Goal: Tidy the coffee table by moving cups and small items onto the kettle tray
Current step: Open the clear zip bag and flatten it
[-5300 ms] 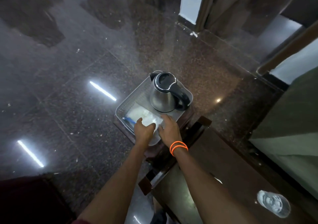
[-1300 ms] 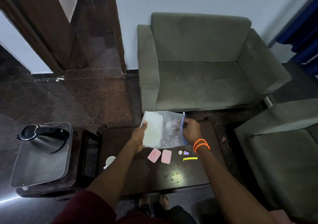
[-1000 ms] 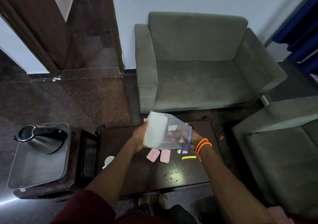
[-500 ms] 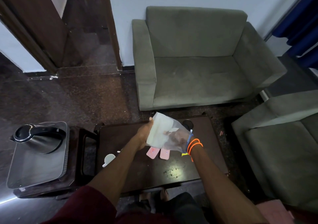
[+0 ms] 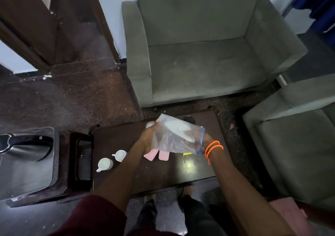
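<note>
Over at nine o'clock the kettle (image 5: 21, 147) is sitting on its grey tray (image 5: 27, 181), well apart from the clutter that is waiting on the dark desk (image 5: 126, 183). Moving right, two white cups (image 5: 105, 163) are standing near the desk's left side, one just beside the other; they are looking rigid and breakable, so I would be taking each by its small handle or round its body. Toward the middle, the left hand (image 5: 147, 138) is gripping the left edge of a clear zip bag (image 5: 176, 136), fingers curled round the film, and the bag is hanging in the air above the desk at about twelve o'clock from the person. It is looking light, limp and slippery, with something white inside, so holding it by its edges seems wise. Under it two pink packets (image 5: 159, 155) are lying flat, and a yellow strip (image 5: 187, 154) is peeking out just to their right. At the bag's blue-zipped mouth the right hand (image 5: 204, 141), orange bands on its wrist, is pinching that edge, mostly hidden behind the plastic.
</note>
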